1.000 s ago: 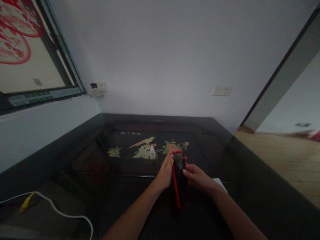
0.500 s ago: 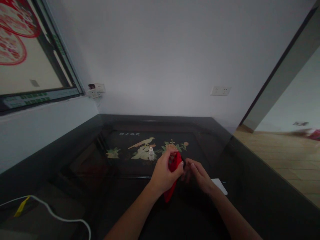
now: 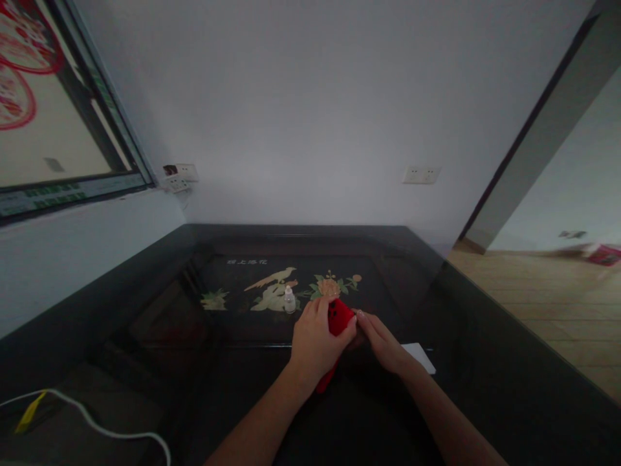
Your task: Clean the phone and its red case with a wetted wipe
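A: How are the hands placed?

B: Red-cased phone (image 3: 341, 316) gripped in left hand (image 3: 313, 340), fingers wrapped over its left side, thumb set against its right. Fingertips of right hand (image 3: 382, 344) bunched at the upper right edge, three o'clock; whether anything is pinched there cannot be told.

A: What has just been changed?

B: Phone turned over. A second ago the dark screen was faced to the camera; now the red back is shown. Judged from this: attention is given to back and edge, with the main hold left to the left hand.

A: And outward?

B: Phone held at the near part of the black desk (image 3: 233, 404), lower end pointed between six and seven; contact there cannot be made out. Small white-capped bottle (image 3: 290, 301) stood upright between nine and ten, near the left hand. Flat white item (image 3: 421, 358) laid at four, just beside the right wrist. White cable (image 3: 107, 432) seen at eight, well apart.
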Motion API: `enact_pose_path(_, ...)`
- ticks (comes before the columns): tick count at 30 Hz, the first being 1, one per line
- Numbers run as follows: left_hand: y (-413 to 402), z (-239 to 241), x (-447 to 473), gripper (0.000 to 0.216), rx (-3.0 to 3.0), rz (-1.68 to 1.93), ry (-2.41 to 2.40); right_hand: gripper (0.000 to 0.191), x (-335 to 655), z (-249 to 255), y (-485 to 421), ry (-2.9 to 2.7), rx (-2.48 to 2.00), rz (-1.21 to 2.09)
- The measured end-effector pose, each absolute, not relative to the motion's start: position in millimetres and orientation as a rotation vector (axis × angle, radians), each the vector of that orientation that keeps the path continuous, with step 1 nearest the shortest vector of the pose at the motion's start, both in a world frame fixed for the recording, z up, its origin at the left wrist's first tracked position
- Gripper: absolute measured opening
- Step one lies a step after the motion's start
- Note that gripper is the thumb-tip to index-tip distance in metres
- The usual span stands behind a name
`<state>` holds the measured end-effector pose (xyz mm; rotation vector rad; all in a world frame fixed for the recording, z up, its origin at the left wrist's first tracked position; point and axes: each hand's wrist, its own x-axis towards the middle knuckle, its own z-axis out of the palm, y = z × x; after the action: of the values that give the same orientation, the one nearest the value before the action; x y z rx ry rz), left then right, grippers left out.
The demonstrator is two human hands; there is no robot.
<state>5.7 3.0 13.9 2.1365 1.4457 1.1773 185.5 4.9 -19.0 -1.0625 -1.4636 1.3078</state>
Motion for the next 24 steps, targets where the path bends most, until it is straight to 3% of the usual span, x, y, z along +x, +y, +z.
enact_pose_path(10, -6, 15, 14, 0.046, 2.079, 1.236, 1.407, 0.065, 183, -13, 5, -1.239, -1.077, 1.502)
enact_pose_path(17, -3, 9, 16, 0.049, 2.063, 1.2, 1.472, 0.058, 184, -11, 9, -1.201, -0.91, 1.748)
enact_pose_path(24, -2, 2, 17, 0.06, 2.145, 1.115, 1.537, 0.044, 192, -16, 12, -1.241, -0.959, 1.779)
